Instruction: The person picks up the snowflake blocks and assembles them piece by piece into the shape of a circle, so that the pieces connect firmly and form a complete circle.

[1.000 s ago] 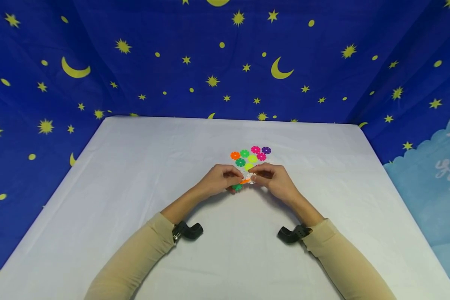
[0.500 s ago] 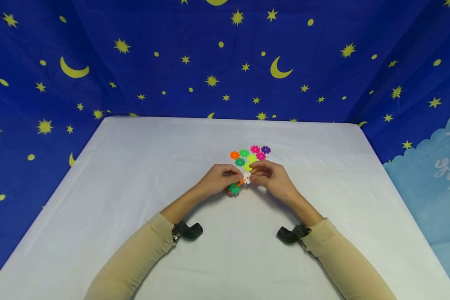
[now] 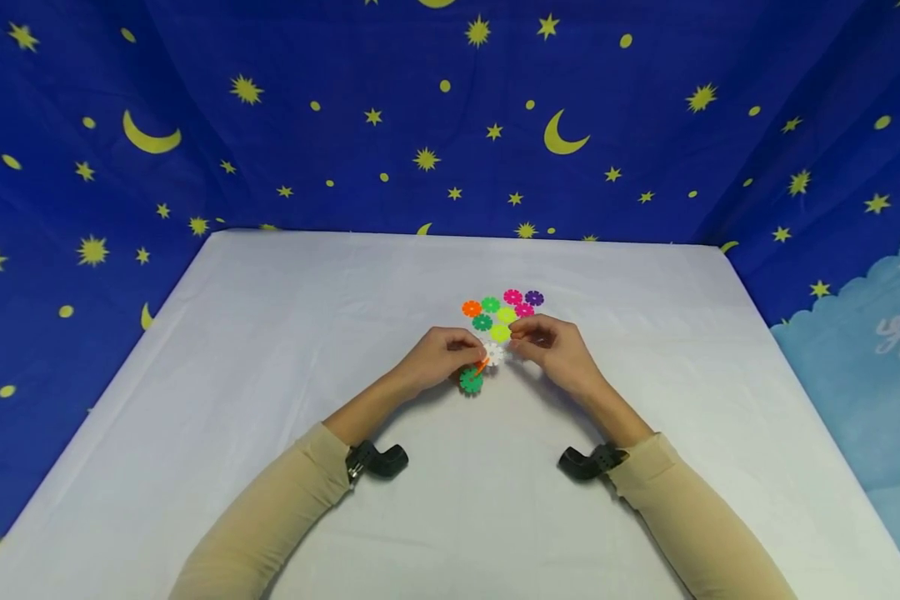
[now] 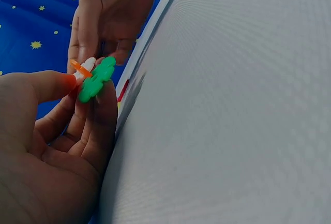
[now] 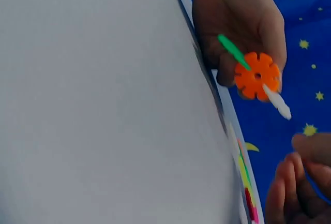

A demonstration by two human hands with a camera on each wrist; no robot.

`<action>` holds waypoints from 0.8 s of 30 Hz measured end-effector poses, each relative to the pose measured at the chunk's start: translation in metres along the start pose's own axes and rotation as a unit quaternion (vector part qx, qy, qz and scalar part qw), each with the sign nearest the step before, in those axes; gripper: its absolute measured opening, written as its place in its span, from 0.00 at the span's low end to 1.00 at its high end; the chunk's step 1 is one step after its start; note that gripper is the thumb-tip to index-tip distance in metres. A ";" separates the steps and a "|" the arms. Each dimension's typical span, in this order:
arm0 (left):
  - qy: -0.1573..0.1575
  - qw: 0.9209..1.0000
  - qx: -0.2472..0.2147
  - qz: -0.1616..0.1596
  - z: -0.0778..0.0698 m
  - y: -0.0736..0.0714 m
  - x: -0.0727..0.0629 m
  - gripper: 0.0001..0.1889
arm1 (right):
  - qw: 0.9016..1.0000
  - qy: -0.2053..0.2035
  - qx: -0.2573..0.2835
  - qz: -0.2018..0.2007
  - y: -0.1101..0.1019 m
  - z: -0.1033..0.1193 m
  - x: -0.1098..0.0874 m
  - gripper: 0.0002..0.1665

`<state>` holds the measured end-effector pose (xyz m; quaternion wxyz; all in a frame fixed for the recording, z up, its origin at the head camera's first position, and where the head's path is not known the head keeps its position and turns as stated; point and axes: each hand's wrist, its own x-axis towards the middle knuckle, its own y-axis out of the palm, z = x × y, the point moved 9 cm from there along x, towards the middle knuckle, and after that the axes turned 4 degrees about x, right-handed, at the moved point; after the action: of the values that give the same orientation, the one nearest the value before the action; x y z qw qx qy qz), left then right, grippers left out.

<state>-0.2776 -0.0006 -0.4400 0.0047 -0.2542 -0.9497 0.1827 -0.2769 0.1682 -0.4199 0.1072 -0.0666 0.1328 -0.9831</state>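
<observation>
My left hand point(image 3: 441, 360) pinches an orange notched plastic disc point(image 5: 257, 76) between thumb and fingers. A green disc point(image 4: 98, 80) and a white disc point(image 5: 278, 103) are slotted into its edge, standing crosswise to it. In the head view, the green disc hangs toward me and the white one points to the right. My right hand point(image 3: 558, 350) is just right of the white disc, fingers loosely bent and holding nothing. A narrow gap parts its fingertips from the white disc in the right wrist view.
Loose discs lie on the white table point(image 3: 450, 517) beyond the hands, among them an orange disc point(image 3: 472, 308), a yellow disc point(image 3: 500, 333), a pink disc point(image 3: 513, 297) and a purple disc point(image 3: 534, 297). A blue star-patterned curtain point(image 3: 390, 125) hangs behind.
My right hand has let go of the white disc and drawn a little to the right. The joined discs have turned in my left hand, showing more of the green and white ones.
</observation>
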 end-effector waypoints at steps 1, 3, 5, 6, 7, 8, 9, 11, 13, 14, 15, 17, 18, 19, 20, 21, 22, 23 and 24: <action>-0.002 1.000 -0.002 0.000 0.000 0.000 0.000 0.08 | 1.000 -0.003 -0.015 -0.009 -0.004 0.000 0.001 0.15; -0.007 1.000 -0.002 -0.001 0.001 0.000 0.000 0.08 | 0.998 -0.011 -0.063 -0.027 -0.011 0.000 0.002 0.14; -0.011 1.000 -0.002 -0.001 0.001 -0.001 0.000 0.08 | 0.992 -0.021 -0.116 -0.040 -0.017 0.001 0.003 0.14; -0.012 1.000 -0.003 -0.002 0.001 -0.001 0.000 0.08 | 0.989 -0.027 -0.140 -0.044 -0.019 0.002 0.004 0.15; -0.014 1.000 -0.006 -0.001 0.001 -0.001 0.000 0.08 | 0.985 -0.033 -0.162 -0.046 -0.020 0.003 0.004 0.16; -0.015 1.000 -0.008 0.000 0.001 -0.001 -0.001 0.08 | 0.982 -0.037 -0.181 -0.045 -0.021 0.003 0.005 0.16; -0.017 1.000 -0.009 0.000 0.001 0.000 -0.001 0.08 | 0.979 -0.043 -0.195 -0.042 -0.020 0.003 0.005 0.17; -0.019 1.000 -0.010 0.002 0.001 0.000 -0.001 0.08 | 0.974 -0.050 -0.218 -0.030 -0.019 0.001 0.007 0.18; -0.020 1.000 -0.010 0.003 0.001 0.001 -0.001 0.08 | 0.967 -0.057 -0.246 -0.014 -0.016 -0.003 0.007 0.20; -0.020 1.000 -0.010 0.003 0.001 0.001 -0.001 0.08 | 0.964 -0.060 -0.259 -0.008 -0.014 -0.004 0.008 0.21; -0.020 1.000 -0.011 0.003 0.002 0.001 -0.001 0.08 | 0.961 -0.065 -0.270 -0.004 -0.013 -0.005 0.007 0.22; -0.018 1.000 -0.012 0.004 0.002 0.001 0.000 0.08 | 0.954 -0.077 -0.289 0.004 -0.010 -0.005 0.007 0.23; -0.016 1.000 -0.013 0.004 0.002 0.001 0.000 0.08 | 0.952 -0.082 -0.295 0.005 -0.009 -0.005 0.006 0.24; -0.015 1.000 -0.013 0.003 0.002 0.001 0.000 0.08 | 0.950 -0.089 -0.299 0.006 -0.008 -0.004 0.006 0.24; -0.013 1.000 -0.013 0.003 0.002 0.001 0.001 0.08 | 0.949 -0.096 -0.301 0.006 -0.007 -0.003 0.005 0.23; -0.012 1.000 -0.014 0.002 0.002 0.001 0.001 0.08 | 0.947 -0.102 -0.303 0.006 -0.006 -0.002 0.005 0.22; -0.012 1.000 -0.014 0.002 0.002 0.001 0.001 0.08 | 0.946 -0.106 -0.306 0.006 -0.005 -0.002 0.005 0.21; -0.013 1.000 -0.015 0.001 0.003 0.001 0.001 0.08 | 0.946 -0.107 -0.306 0.006 -0.005 -0.002 0.005 0.20; -0.014 1.000 -0.015 0.000 0.003 0.001 0.001 0.08 | 0.946 -0.106 -0.307 0.005 -0.005 -0.002 0.005 0.19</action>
<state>-0.2781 -0.0009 -0.4430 -0.0123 -0.2520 -0.9523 0.1719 -0.2828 0.1724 -0.4204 0.0998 -0.1998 0.4163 -0.8814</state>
